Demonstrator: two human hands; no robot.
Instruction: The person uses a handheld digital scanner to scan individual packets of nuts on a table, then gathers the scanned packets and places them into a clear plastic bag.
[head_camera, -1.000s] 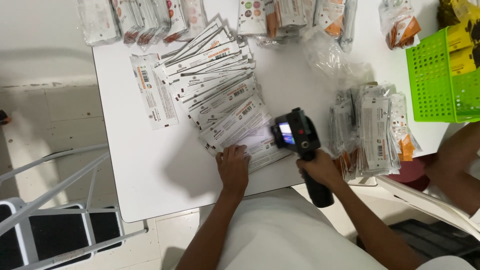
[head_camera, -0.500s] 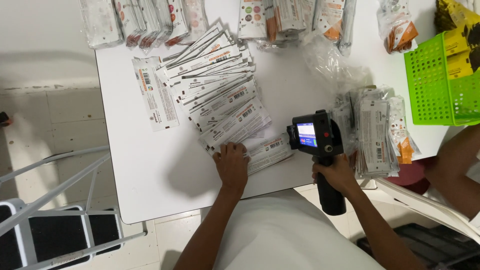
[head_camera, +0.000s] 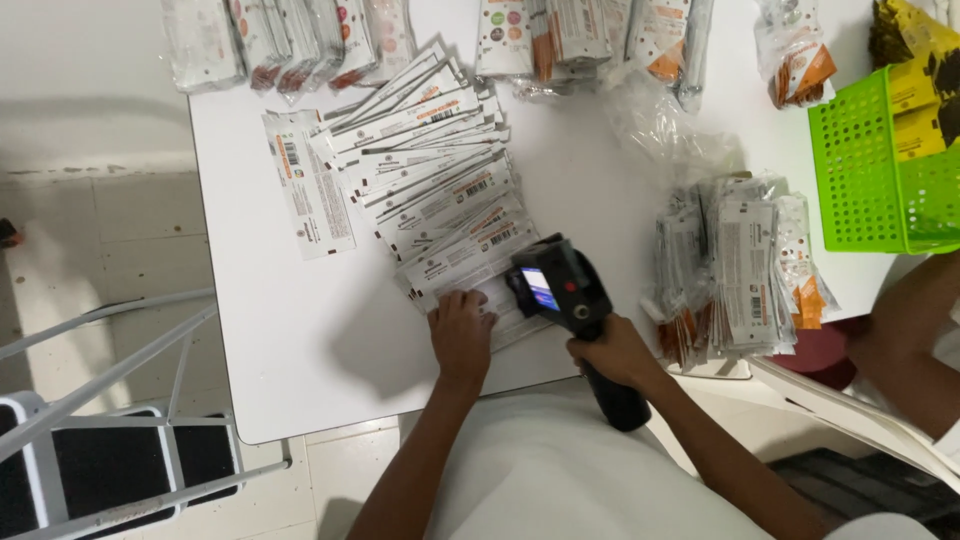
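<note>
Your left hand (head_camera: 462, 335) flat, fingers spread on the nearest packet in the fanned row of packets (head_camera: 440, 205) at frame centre, your right hand (head_camera: 618, 352) clenched around the black handheld printer (head_camera: 572, 310), head touching that packet, on the white table (head_camera: 300, 340).

Left hand (head_camera: 462, 335) presses flat on nearest packet of fanned row of white sachets (head_camera: 440, 200) on white table (head_camera: 290, 350). Right hand (head_camera: 615, 352) grips black handheld printer (head_camera: 565, 300), screen lit, head touching same packet. Green basket (head_camera: 880, 170) at far right.
</note>
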